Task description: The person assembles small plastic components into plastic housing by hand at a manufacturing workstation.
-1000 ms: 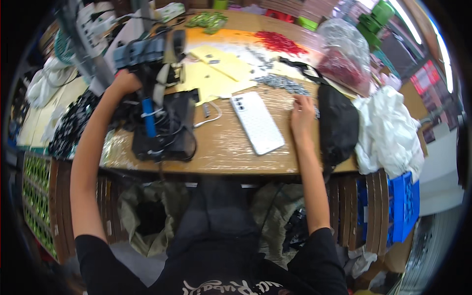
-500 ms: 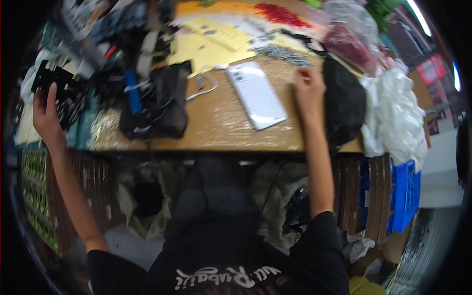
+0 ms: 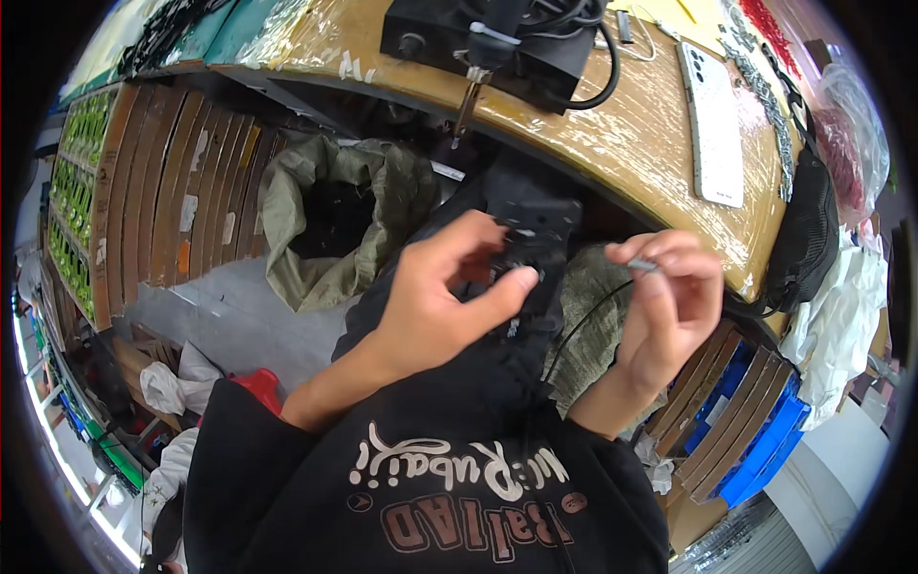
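Above my lap, my left hand (image 3: 445,297) has its thumb in front of a black plastic part (image 3: 543,234) and its fingers at the part's left edge. The part is dark against dark trousers and slightly blurred, so its lower outline is hard to make out. To the right, my right hand (image 3: 674,292) is closed in a pinch, with a small grey piece (image 3: 643,265) between thumb and fingers. From there a thin black cable (image 3: 588,320) curves down toward my shirt; where it ends is hidden.
The wrapped table (image 3: 631,143) bears a black box-shaped device (image 3: 535,72), a tool with a metal tip (image 3: 467,110) jutting over the edge, a white phone (image 3: 712,134) and a black bag (image 3: 803,225). Below stand an open sack (image 3: 287,258) and stacked brown panels (image 3: 163,182).
The view has swung so the table sits higher and to the right. My left hand came in from the far left with the black part; my right hand left the tabletop and now pinches the grey piece.
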Tool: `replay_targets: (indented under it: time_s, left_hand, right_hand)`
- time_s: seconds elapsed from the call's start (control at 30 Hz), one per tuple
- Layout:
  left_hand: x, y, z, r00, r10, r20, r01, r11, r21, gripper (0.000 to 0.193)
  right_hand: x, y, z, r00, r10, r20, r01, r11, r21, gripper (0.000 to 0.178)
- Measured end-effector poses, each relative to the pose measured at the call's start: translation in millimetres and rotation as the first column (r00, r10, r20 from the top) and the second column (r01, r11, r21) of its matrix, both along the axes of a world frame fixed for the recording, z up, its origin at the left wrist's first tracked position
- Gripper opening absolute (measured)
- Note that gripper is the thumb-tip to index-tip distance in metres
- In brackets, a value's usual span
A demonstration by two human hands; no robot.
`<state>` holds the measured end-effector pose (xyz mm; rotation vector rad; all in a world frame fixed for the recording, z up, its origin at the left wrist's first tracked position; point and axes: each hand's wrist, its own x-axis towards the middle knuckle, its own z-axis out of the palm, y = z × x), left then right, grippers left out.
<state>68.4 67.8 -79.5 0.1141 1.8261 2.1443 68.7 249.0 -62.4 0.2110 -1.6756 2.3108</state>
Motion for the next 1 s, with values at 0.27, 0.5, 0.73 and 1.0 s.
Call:
replay_targets:
  time_s: [0.27, 0.5, 0.73, 1.0]
  left_hand:
    - [13.7, 7.0, 2.1, 0.959, 0.256, 0.123, -0.284, 0.872, 0.399, 0.036]
    - [19.4, 6.4, -6.8, 0.959, 0.273, 0.078, -0.274, 0.819, 0.505, 0.038]
    - [18.9, 0.8, -9.0, 0.966, 0.259, -0.006, -0.216, 0.819, 0.531, 0.035]
    - [19.2, 0.7, -11.3, 0.946, 0.305, -0.112, -0.203, 0.823, 0.53, 0.036]
  right_hand:
    - [23.0, -17.8, -13.4, 0.99, -0.035, 0.136, 0.056, 0.986, -0.156, 0.017]
    - [21.9, -23.9, -12.1, 0.99, -0.051, 0.135, 0.086, 0.961, -0.264, 0.017]
    - [19.5, -24.7, -10.7, 0.979, 0.095, 0.183, -0.018, 0.924, -0.383, 0.016]
    - [21.4, -28.4, -1.8, 0.958, 0.005, 0.286, 0.048, 0.983, -0.178, 0.022]
